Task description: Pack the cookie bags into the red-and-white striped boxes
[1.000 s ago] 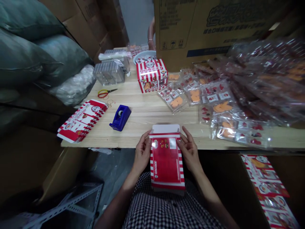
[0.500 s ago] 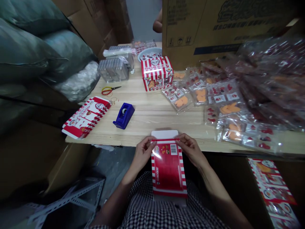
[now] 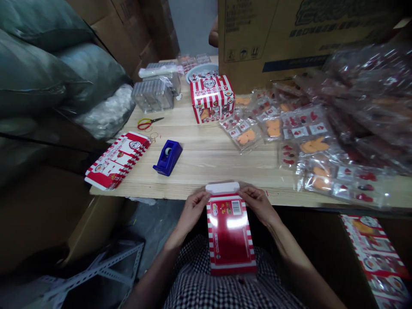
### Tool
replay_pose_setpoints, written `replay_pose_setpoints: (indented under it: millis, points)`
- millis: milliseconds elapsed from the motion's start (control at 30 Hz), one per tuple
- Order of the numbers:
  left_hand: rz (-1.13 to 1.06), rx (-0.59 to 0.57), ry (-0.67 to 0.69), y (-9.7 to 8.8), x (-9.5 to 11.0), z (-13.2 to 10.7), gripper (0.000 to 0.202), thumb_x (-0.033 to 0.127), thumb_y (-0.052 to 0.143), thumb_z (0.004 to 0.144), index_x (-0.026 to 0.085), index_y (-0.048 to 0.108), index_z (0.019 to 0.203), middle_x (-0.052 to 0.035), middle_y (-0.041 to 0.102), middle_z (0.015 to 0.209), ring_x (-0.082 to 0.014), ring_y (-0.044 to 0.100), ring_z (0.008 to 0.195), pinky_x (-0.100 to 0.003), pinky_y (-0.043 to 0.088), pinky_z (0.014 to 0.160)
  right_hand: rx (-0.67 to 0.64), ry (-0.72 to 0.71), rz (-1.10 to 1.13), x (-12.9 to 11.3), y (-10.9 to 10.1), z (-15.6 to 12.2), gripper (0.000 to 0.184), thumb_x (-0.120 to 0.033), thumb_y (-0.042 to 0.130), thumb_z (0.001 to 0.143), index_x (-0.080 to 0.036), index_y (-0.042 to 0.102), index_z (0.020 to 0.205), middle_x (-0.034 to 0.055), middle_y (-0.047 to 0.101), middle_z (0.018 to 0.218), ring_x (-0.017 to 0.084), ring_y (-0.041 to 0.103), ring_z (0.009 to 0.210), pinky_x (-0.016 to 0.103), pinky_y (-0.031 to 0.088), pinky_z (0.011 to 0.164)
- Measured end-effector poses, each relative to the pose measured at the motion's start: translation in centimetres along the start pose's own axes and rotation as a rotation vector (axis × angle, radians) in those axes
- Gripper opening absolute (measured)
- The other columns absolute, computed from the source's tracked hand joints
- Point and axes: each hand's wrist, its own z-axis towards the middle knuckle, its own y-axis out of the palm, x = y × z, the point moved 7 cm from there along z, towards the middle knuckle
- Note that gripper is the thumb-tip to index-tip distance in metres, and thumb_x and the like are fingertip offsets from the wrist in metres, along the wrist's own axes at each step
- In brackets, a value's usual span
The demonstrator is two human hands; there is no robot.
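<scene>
Glossy red-and-white striped cardboard box point(image 3: 231, 231), flat and rectangular: we grip its upper corners, left hand point(image 3: 192, 209) and right hand point(image 3: 258, 204), fingers closed on it, at the pale wooden bench point(image 3: 206, 163).

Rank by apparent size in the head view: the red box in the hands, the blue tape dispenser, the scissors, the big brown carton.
1. big brown carton
2. red box, though nearness to the camera enlarges it
3. blue tape dispenser
4. scissors, farther away, so this last ranking is unsure
</scene>
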Motion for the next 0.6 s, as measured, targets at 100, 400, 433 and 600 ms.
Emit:
replay_pose_setpoints:
  millis: [100, 400, 433, 600]
  points:
    - [-0.065, 0.095, 0.003, 0.3, 0.5, 0.3, 0.026, 0.040, 0.064, 0.089, 0.016, 0.073, 0.091, -0.0057, 0.072, 0.091, -0.0187, 0.064, 0.083, -0.028, 0.047, 0.077, 0.076, -0.080, 0.004, -1.1, 0.1, -0.1, 0.021, -0.042, 0.082, 0.076, -0.022, 0.074, 0.076, 0.0004, 0.072, 0.071, 0.015, 0.063, 0.065, 0.029, 0.049, 0.065]
    - [-0.430, 0.012, -0.147, 1.6, -0.6, 1.6, 0.062, 0.029, 0.077, 0.079, 0.022, 0.052, 0.136, -0.0083, 0.075, 0.106, -0.0207, 0.072, 0.091, -0.035, 0.054, 0.086, 0.010, 0.032, 0.187, -0.9, -0.6, -0.2, 0.072, -0.029, 0.086, 0.070, -0.035, 0.055, 0.134, -0.0032, 0.077, 0.088, 0.019, 0.071, 0.079, 0.037, 0.054, 0.082]
    - [-0.449, -0.023, -0.179, 1.8, -0.8, 1.7, 0.059, 0.026, 0.077, 0.079, 0.020, 0.056, 0.134, -0.0094, 0.074, 0.110, -0.0212, 0.071, 0.095, -0.034, 0.054, 0.089, -0.064, 0.071, 0.194, -0.8, -0.4, -0.1, 0.071, -0.029, 0.085, 0.071, -0.034, 0.055, 0.136, -0.0022, 0.077, 0.092, 0.019, 0.072, 0.083, 0.036, 0.054, 0.083]
    - [-0.574, -0.120, -0.280, 2.6, -1.6, 2.3, 0.047, 0.019, 0.076, 0.077, 0.018, 0.066, 0.122, -0.0101, 0.073, 0.115, -0.0191, 0.072, 0.092, -0.031, 0.055, 0.086, -0.209, 0.166, 0.289, 0.1, 0.2, 0.8, 0.032, -0.029, 0.084, 0.071, -0.024, 0.075, 0.102, 0.0012, 0.078, 0.096, 0.018, 0.073, 0.081, 0.031, 0.055, 0.082]
